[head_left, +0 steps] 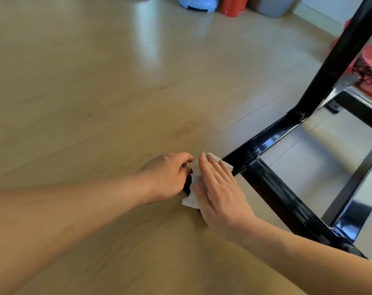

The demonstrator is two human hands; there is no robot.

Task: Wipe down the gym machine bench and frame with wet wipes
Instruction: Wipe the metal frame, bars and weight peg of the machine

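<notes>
Your right hand (218,188) flat, fingers stretched out, pressing white wipe (190,201) onto end of black frame (272,135) low on floor (95,103); your left hand (167,175) curled around black end cap (187,185) just beside wipe; frame bars glossy, upright bar rises at right
</notes>
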